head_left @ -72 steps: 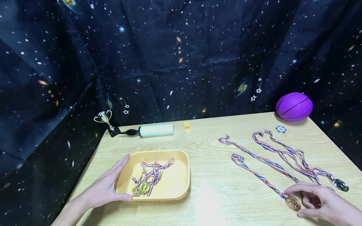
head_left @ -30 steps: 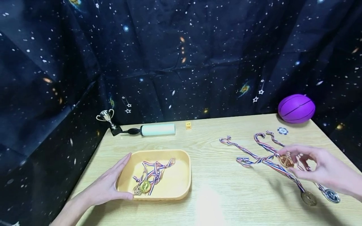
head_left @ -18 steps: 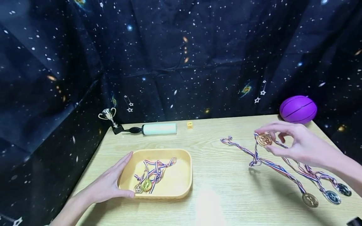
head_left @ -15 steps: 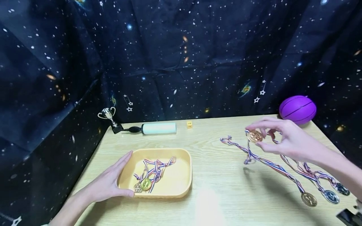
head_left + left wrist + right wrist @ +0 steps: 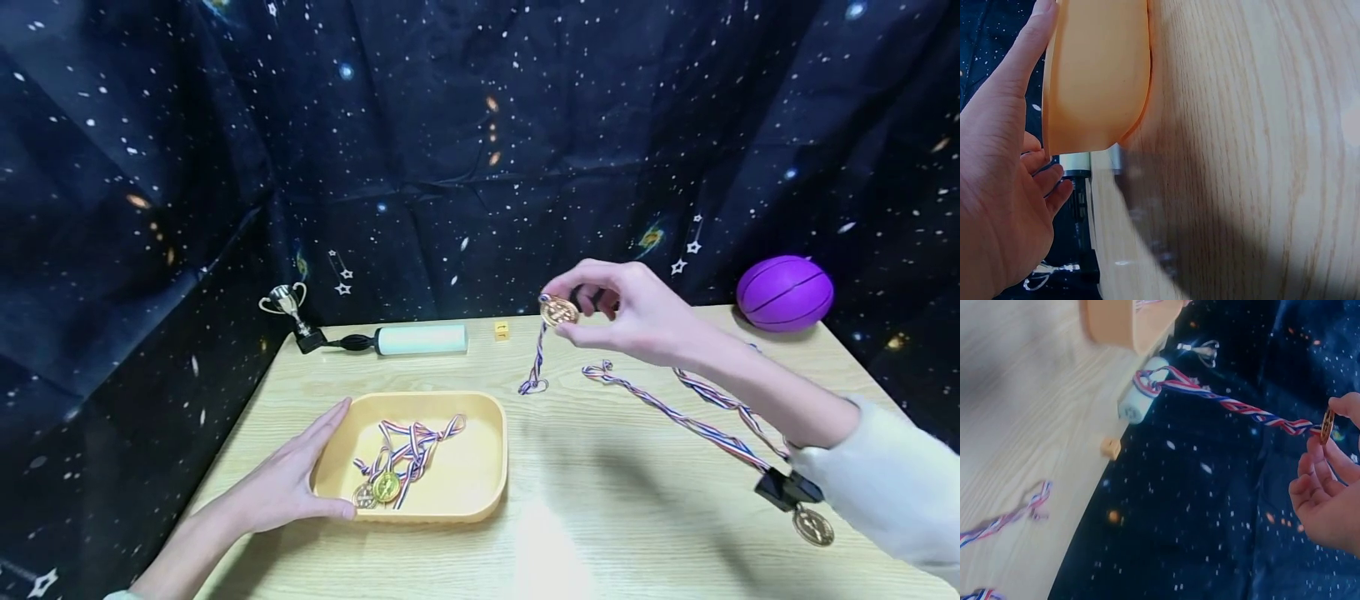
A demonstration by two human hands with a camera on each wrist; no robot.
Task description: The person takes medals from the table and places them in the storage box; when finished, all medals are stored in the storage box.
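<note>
My right hand pinches a bronze-coloured medal between thumb and fingertips, raised above the table. Its striped ribbon dangles below; in the right wrist view the twisted ribbon ends in a loop. At the left, my left hand grips the end of a light orange plastic bin, thumb on the near side and fingers round the far side. Inside lie a gold medal, a duller medal and tangled ribbons. Another medal rests on the table beneath my right forearm, its ribbon stretched toward the back.
A small trophy cup, a hand pump and a yellow letter cube line the back edge. A purple ball sits at the back right. More ribbon lies partly behind my right arm. A starry curtain hangs behind.
My right hand has taken hold of the bronze-coloured medal at the right, lifted it and carried it left; its ribbon has come off the table. My left hand stays on the bin.
</note>
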